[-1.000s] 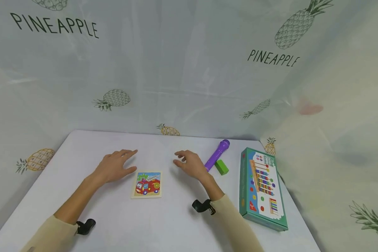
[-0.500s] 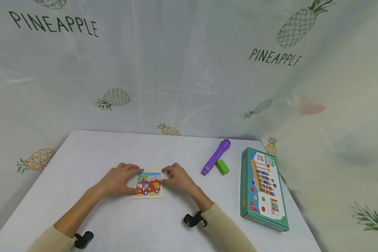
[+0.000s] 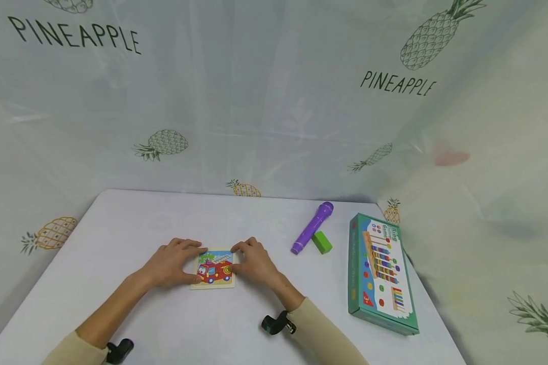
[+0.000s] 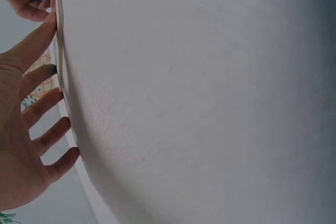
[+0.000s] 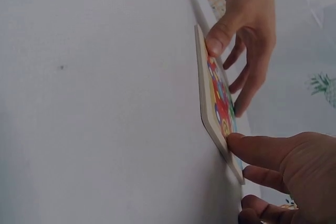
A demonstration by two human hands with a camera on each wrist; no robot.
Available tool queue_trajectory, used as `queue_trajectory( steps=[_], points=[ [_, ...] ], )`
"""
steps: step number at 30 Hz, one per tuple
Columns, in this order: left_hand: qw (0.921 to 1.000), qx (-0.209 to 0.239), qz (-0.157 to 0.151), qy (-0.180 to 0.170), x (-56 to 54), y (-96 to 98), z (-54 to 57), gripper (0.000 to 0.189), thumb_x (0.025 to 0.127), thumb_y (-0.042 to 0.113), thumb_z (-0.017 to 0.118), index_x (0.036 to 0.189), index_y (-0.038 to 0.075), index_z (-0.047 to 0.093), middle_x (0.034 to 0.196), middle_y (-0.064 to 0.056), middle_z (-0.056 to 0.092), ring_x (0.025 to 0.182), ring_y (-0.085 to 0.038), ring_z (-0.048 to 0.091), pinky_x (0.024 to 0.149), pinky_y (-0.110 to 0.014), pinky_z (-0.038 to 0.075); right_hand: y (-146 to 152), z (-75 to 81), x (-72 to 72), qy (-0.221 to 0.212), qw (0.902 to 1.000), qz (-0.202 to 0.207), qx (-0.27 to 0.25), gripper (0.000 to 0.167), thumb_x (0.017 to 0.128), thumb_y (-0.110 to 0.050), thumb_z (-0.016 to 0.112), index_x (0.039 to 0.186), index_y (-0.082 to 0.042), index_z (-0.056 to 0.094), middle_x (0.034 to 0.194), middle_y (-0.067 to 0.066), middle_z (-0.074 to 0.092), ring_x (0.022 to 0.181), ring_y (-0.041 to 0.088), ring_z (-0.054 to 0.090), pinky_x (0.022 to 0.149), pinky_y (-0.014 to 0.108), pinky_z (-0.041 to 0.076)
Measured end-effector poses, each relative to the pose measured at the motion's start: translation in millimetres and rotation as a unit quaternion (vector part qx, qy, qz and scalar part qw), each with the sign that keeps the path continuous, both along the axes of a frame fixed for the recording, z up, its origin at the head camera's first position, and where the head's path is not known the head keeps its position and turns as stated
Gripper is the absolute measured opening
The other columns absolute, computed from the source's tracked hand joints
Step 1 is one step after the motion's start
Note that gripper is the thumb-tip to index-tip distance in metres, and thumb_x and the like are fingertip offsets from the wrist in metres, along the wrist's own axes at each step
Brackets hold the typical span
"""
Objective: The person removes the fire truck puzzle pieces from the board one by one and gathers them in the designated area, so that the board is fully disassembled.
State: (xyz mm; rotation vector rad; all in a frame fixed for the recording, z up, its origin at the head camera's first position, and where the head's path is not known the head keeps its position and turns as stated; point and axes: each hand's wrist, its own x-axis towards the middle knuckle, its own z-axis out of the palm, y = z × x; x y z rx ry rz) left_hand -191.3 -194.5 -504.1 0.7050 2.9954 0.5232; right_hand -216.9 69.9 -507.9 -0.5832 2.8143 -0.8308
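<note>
A small square wooden puzzle point(image 3: 215, 268) with a red fire truck lies flat on the white table. My left hand point(image 3: 173, 261) holds its left side, thumb on the lower part of the face and index finger at the upper corner. Its other fingers spread beyond, tips at the tabletop in the left wrist view. On the opposite side my right hand point(image 3: 255, 261) holds the puzzle, thumb on the face near the right edge, index finger at the top right corner. In the right wrist view the puzzle's pale edge point(image 5: 202, 87) shows between both hands.
A purple toy microphone point(image 3: 311, 229) lies right of the hands, against a green block point(image 3: 321, 243). Further right is a green toy box point(image 3: 383, 274) with bead pictures. A pineapple-print curtain point(image 3: 237, 101) hangs behind the table point(image 3: 164, 334).
Both hands have come down and inward from beside the puzzle onto its two sides. Over the last half second the right hand shifted slightly left; the puzzle stayed in place.
</note>
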Motion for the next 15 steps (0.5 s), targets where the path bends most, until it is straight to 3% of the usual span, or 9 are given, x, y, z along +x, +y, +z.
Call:
queue_trajectory(
  steps=[15],
  points=[
    [0.9996,0.025,-0.010,-0.004,1.8,0.3,0.3,0.068,0.075,0.045,0.086,0.134,0.021,0.066,0.140,-0.008,0.058,0.130,-0.040,0.046,0.097,-0.067,0.040,-9.4,1.2,4.7,0.037,0.9987,-0.008,0.035,0.039,0.086,-0.036,0.079,0.119,-0.015,0.071,0.107,0.002,0.061,0.095,0.016,0.054,0.083,0.037,0.046]
  ],
)
